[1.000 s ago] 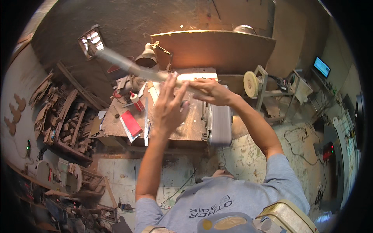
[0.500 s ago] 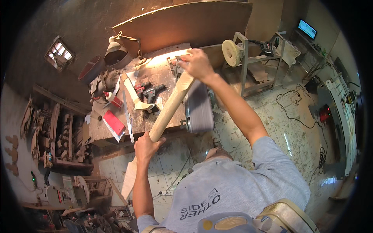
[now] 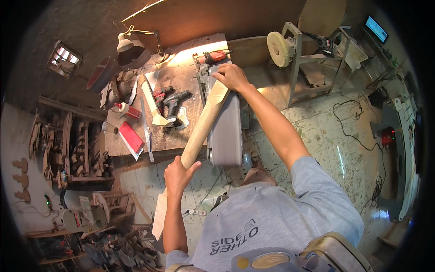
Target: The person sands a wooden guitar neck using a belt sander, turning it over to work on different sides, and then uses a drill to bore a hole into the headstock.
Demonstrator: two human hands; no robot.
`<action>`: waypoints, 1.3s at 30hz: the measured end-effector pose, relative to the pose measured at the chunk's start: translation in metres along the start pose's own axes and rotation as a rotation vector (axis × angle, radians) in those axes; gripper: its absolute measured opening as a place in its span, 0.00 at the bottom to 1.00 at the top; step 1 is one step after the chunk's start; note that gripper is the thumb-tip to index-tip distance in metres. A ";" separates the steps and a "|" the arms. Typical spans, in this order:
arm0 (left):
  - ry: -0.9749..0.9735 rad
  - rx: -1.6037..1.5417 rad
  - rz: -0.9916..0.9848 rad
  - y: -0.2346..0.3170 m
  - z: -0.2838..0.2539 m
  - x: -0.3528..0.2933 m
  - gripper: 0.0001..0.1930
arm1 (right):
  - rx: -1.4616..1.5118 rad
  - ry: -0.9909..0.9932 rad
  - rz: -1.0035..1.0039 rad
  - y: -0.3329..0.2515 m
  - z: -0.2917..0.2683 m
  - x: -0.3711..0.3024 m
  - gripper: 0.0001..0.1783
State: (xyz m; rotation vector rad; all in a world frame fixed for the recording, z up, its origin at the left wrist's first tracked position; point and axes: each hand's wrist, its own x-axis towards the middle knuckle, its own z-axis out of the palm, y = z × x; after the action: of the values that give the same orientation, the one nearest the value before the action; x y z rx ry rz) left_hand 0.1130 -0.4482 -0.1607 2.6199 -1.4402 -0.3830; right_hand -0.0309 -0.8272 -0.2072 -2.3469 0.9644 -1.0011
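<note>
A long pale wooden piece [image 3: 202, 128] with a rounded shaft and flared ends slants over the left side of the belt sander [image 3: 226, 145]. My left hand [image 3: 177, 174] wraps round its near part, thumb on the right side; below the hand its flat, pale near end [image 3: 160, 216] shows past my forearm. My right hand [image 3: 232, 78] grips the far flared end above the far part of the grey belt. The belt looks streaked and smooth. I cannot tell whether the wood's underside touches it.
The bench [image 3: 174, 145] holds a similar wooden piece [image 3: 150, 102], a cordless drill [image 3: 174, 103], a glue bottle [image 3: 128, 110], a red pad [image 3: 131, 137] and a red power tool [image 3: 213, 56]. A lamp [image 3: 124, 43] lights the back. A buffing wheel [image 3: 278, 49] stands right; cables [image 3: 346, 129] cross the floor.
The view has shifted. The wooden piece now overlaps the sander belt more, having moved right relative to it, and both hands keep their hold. The red power tool has come into fuller sight.
</note>
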 end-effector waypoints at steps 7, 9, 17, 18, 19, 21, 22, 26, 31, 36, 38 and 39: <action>-0.240 -0.305 -0.078 0.009 -0.021 0.016 0.33 | 0.015 0.048 -0.015 0.021 0.011 0.011 0.17; -0.265 -0.240 -0.068 0.014 -0.027 0.019 0.33 | 0.008 0.047 0.001 0.021 0.012 0.012 0.17; -0.380 -0.315 -0.086 -0.004 -0.037 0.025 0.33 | 0.017 0.068 -0.055 0.015 0.018 0.001 0.17; -0.445 -0.278 -0.106 -0.003 -0.040 0.029 0.33 | 0.010 0.082 -0.063 0.016 0.019 -0.002 0.16; -0.431 -0.338 -0.084 -0.007 -0.032 0.032 0.33 | 0.008 0.102 -0.072 0.015 0.017 -0.005 0.16; -0.395 -0.469 -0.058 -0.023 -0.005 0.036 0.33 | 0.022 0.093 -0.052 0.006 0.011 -0.009 0.16; -0.349 -0.478 0.006 -0.021 -0.003 0.037 0.34 | 0.026 0.091 -0.037 0.004 0.006 -0.012 0.16; -0.214 -0.422 0.179 0.000 0.011 0.060 0.38 | -0.009 0.187 -0.017 0.037 -0.012 -0.004 0.17; -0.100 -0.204 0.282 0.044 0.016 0.105 0.41 | -0.018 0.130 0.088 0.094 -0.048 0.010 0.19; -0.022 -0.112 0.418 0.102 0.024 0.151 0.41 | -0.021 0.147 0.038 0.164 -0.088 0.027 0.21; -0.009 -0.081 0.425 0.118 0.028 0.167 0.41 | -0.062 0.080 0.042 0.174 -0.103 0.036 0.17; -0.005 -0.067 0.439 0.128 0.029 0.174 0.41 | -0.095 0.049 0.063 0.181 -0.111 0.041 0.18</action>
State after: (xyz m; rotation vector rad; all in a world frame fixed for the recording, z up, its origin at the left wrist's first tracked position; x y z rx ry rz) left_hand 0.0900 -0.6633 -0.1870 2.1649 -1.9027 -0.3746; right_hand -0.1723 -0.9899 -0.2228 -2.3623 1.1200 -1.0130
